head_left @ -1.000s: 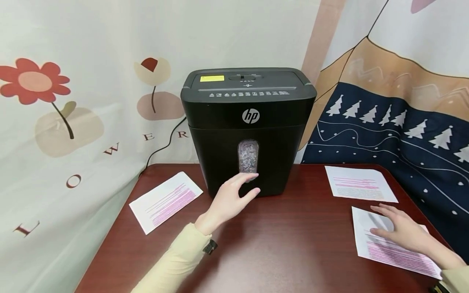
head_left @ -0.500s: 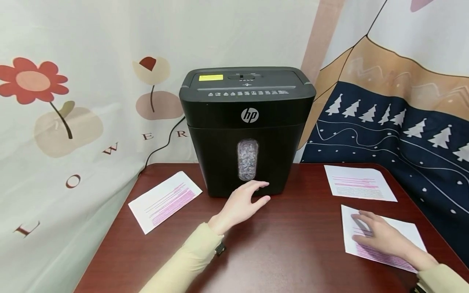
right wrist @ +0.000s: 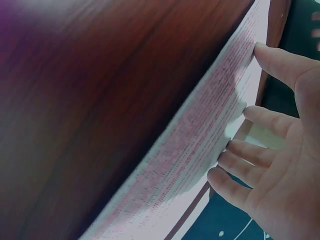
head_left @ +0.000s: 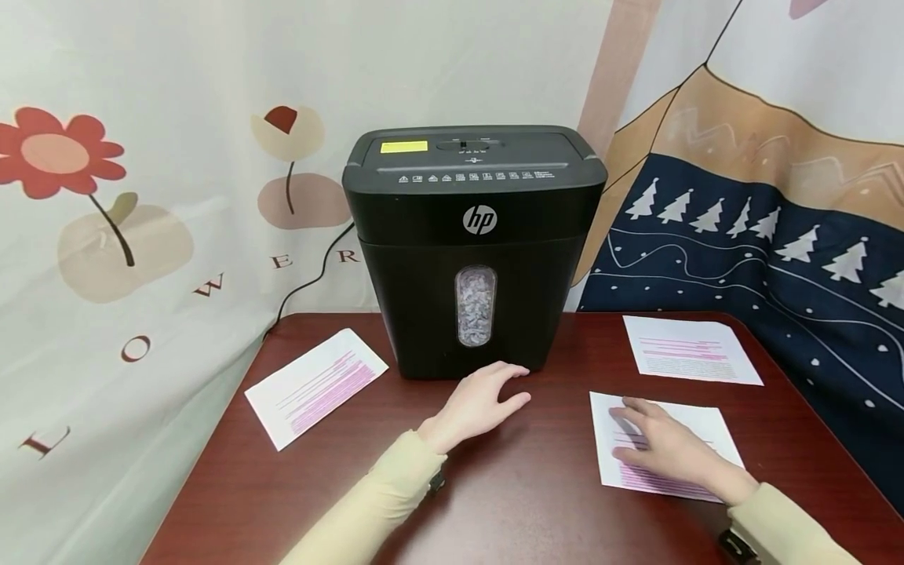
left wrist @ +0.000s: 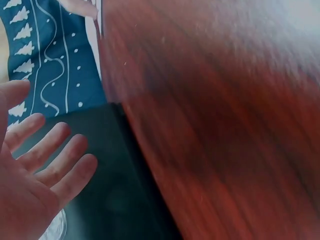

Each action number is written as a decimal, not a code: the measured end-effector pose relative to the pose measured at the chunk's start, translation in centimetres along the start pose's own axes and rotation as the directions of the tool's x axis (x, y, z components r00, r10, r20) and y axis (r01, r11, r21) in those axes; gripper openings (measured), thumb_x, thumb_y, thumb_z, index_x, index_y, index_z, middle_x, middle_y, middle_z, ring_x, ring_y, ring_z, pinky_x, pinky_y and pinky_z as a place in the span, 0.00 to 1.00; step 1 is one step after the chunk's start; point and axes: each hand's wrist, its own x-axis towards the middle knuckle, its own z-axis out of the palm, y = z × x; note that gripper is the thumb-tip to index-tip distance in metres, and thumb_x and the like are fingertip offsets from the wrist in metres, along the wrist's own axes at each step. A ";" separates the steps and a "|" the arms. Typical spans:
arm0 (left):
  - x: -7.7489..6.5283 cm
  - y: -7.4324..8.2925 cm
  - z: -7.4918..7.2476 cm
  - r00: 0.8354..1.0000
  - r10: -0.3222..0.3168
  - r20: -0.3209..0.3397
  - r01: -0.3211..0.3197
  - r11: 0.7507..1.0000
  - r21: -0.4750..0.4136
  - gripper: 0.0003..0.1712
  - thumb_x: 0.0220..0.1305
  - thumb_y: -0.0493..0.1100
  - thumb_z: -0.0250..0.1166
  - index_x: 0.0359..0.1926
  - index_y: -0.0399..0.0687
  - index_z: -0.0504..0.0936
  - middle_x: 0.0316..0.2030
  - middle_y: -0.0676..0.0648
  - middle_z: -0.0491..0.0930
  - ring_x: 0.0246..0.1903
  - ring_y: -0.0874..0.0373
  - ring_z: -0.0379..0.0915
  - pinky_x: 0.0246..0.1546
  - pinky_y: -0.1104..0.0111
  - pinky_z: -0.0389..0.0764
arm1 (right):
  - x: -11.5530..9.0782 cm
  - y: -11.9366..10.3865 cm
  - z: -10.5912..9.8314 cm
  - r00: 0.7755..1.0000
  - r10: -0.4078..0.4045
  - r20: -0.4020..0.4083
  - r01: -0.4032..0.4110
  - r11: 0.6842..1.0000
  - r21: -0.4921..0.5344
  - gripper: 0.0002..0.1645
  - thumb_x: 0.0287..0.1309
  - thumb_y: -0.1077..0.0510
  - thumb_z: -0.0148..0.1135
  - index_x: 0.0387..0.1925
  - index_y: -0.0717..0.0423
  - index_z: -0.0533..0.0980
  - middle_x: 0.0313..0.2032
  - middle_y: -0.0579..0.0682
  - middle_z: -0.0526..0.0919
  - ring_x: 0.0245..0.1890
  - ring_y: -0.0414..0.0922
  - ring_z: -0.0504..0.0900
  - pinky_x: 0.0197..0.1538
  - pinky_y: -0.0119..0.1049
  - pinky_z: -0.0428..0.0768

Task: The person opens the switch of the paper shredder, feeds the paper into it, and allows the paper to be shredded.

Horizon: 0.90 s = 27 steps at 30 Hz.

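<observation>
Backdrop: pale cloth (head_left: 459, 63), hanging in soft folds behind the worktop (head_left: 558, 479). On its left half I count one red flower (head_left: 55, 153), one cream blossom (head_left: 286, 145) with a red centre, and brown letters (head_left: 281, 260) reading L, O, W, E, R, climbing rightward. Centre right: a slanting pinkish band (head_left: 621, 63). Far right: tan hills (head_left: 749, 110) over a navy ground (head_left: 706, 263) with white trees (head_left: 798, 245). Worktop: reddish-brown, wood-grained, far corners rounded. Light: I see pale glare (left wrist: 300, 15) on its surface.
</observation>
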 end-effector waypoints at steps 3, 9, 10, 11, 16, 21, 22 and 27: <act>0.4 0.4 0.8 1.000 0.017 0.027 -0.017 0.999 0.037 0.24 0.75 0.53 0.64 0.66 0.52 0.81 0.61 0.50 0.85 0.61 0.55 0.82 0.62 0.61 0.83 | 0.0 -0.1 -0.1 0.999 -0.013 -0.052 0.014 1.000 0.018 0.42 0.52 0.40 0.79 0.63 0.59 0.79 0.65 0.71 0.77 0.64 0.70 0.78 0.62 0.67 0.80; 1.0 1.4 2.1 0.998 0.004 0.070 -0.012 0.994 0.109 0.24 0.74 0.54 0.64 0.66 0.56 0.81 0.62 0.52 0.84 0.61 0.55 0.83 0.59 0.62 0.85 | -1.2 3.0 -2.0 0.994 0.059 -0.097 -0.058 0.998 0.011 0.44 0.50 0.43 0.81 0.64 0.62 0.78 0.64 0.75 0.76 0.62 0.74 0.76 0.58 0.73 0.79; 1.2 1.5 2.3 0.997 0.003 0.075 -0.012 0.993 0.119 0.24 0.74 0.55 0.64 0.66 0.57 0.81 0.62 0.52 0.84 0.61 0.55 0.83 0.58 0.62 0.85 | -1.5 3.9 -2.4 0.992 0.082 -0.091 -0.082 0.997 0.008 0.45 0.50 0.43 0.82 0.64 0.63 0.77 0.64 0.76 0.75 0.61 0.75 0.75 0.58 0.74 0.78; 1.3 1.6 2.6 0.997 0.004 0.079 -0.015 0.992 0.128 0.23 0.74 0.55 0.64 0.66 0.57 0.81 0.62 0.52 0.84 0.61 0.55 0.83 0.58 0.62 0.85 | -1.9 4.8 -2.7 0.991 0.107 -0.082 -0.107 0.994 0.002 0.47 0.49 0.43 0.82 0.65 0.64 0.76 0.64 0.78 0.74 0.61 0.75 0.74 0.57 0.75 0.78; 2.3 2.4 4.1 0.995 0.028 0.098 -0.045 0.983 0.177 0.24 0.74 0.56 0.64 0.66 0.58 0.80 0.60 0.52 0.85 0.59 0.55 0.83 0.55 0.63 0.86 | -4.0 8.9 -3.3 0.978 0.206 -0.043 -0.208 0.977 -0.039 0.48 0.49 0.44 0.81 0.63 0.71 0.75 0.61 0.82 0.73 0.57 0.77 0.74 0.53 0.75 0.78; 2.8 3.3 5.3 0.993 0.008 0.119 -0.033 0.978 0.206 0.24 0.73 0.55 0.65 0.66 0.57 0.81 0.59 0.51 0.85 0.58 0.54 0.84 0.54 0.64 0.86 | -4.6 10.0 -2.8 0.972 0.236 -0.018 -0.237 0.971 -0.043 0.46 0.50 0.46 0.80 0.61 0.72 0.75 0.59 0.81 0.75 0.54 0.75 0.76 0.52 0.73 0.79; 2.9 3.4 5.5 0.992 -0.002 0.125 -0.024 0.978 0.209 0.24 0.73 0.55 0.65 0.66 0.57 0.81 0.60 0.51 0.85 0.58 0.54 0.84 0.54 0.64 0.86 | -4.5 9.9 -2.7 0.971 0.237 -0.017 -0.238 0.971 -0.040 0.46 0.51 0.46 0.80 0.62 0.72 0.75 0.59 0.81 0.75 0.54 0.75 0.76 0.52 0.73 0.79; 3.4 4.0 6.2 0.991 -0.048 0.121 0.020 0.975 0.222 0.25 0.73 0.55 0.65 0.67 0.56 0.79 0.60 0.50 0.85 0.57 0.52 0.83 0.55 0.64 0.85 | -3.7 8.5 -2.1 0.973 0.227 -0.032 -0.228 0.973 -0.041 0.46 0.51 0.45 0.80 0.62 0.72 0.75 0.59 0.80 0.76 0.54 0.74 0.77 0.52 0.72 0.81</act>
